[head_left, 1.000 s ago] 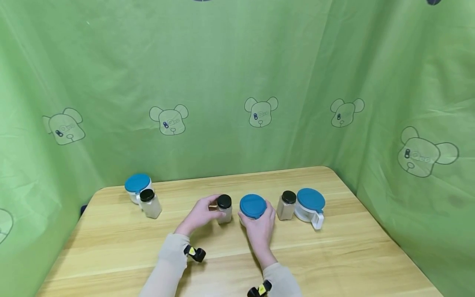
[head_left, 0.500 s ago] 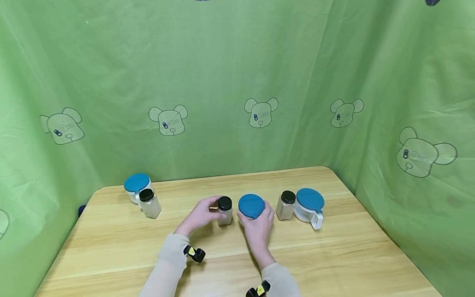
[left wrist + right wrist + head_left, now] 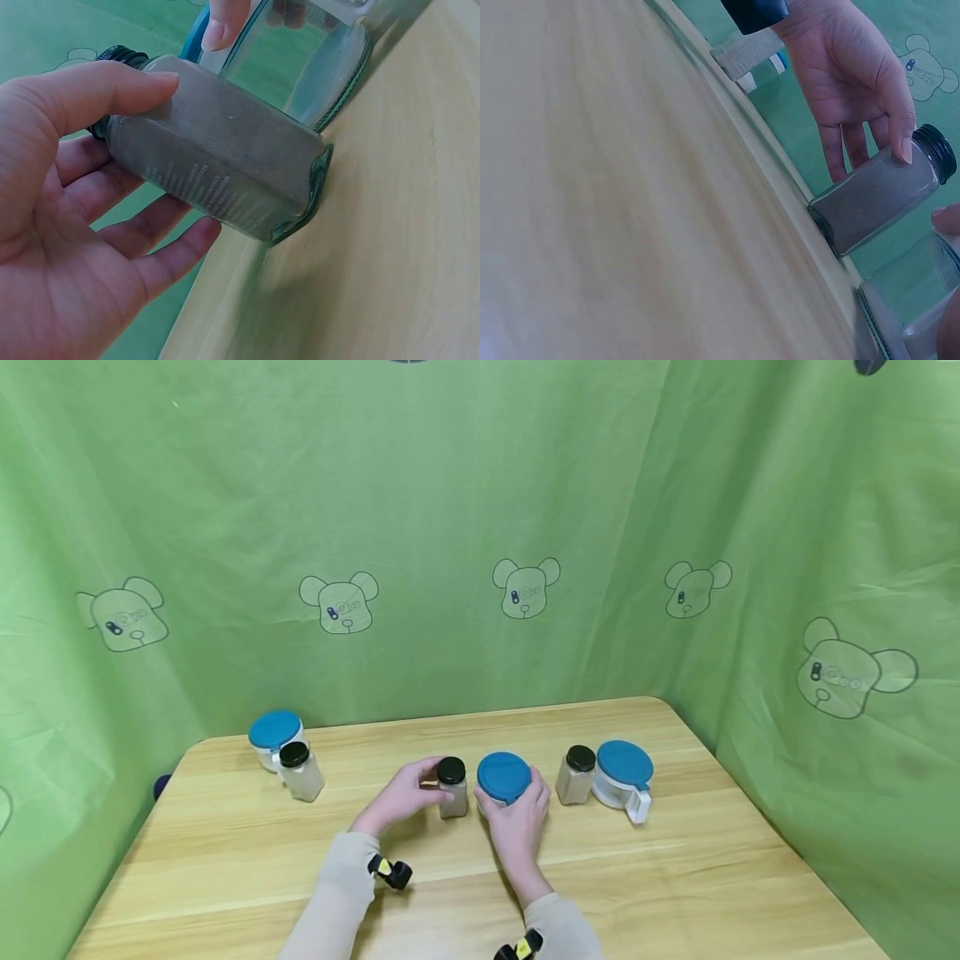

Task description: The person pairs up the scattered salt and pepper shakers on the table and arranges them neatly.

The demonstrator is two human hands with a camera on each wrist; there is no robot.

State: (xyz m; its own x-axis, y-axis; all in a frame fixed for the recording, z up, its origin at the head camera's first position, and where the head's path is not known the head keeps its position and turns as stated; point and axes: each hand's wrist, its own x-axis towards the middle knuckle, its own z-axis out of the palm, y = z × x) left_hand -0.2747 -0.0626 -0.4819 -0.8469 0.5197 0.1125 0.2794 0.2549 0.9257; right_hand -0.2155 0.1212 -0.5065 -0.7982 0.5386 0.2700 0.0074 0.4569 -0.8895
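Observation:
My left hand point(image 3: 403, 792) holds a square glass spice jar point(image 3: 453, 802) with a black screw lid, thumb on the near side and fingers behind. Grey-brown powder fills it, and small print shows on its side in the left wrist view. The jar stands upright, its base at the tabletop. Just right of it, my right hand point(image 3: 519, 827) grips a round clear jar with a blue lid point(image 3: 503, 775), thumb and fingers around its sides. A narrow gap separates the two jars. Only parts of the round glass jar point(image 3: 900, 292) show in the right wrist view.
Right of my hands stand another black-lidded spice jar point(image 3: 576, 781) and a blue-lidded jar with a white handle point(image 3: 626, 766). A similar pair, a spice jar point(image 3: 303, 777) and a blue-lidded jar point(image 3: 274, 731), stands far left. Green curtain point(image 3: 435, 527) borders the wooden table point(image 3: 675, 877).
The blue-lidded jar in my right hand has shifted slightly left, narrowing the gap to the spice jar. The spice jar has come very slightly nearer to me. Both hands keep their hold.

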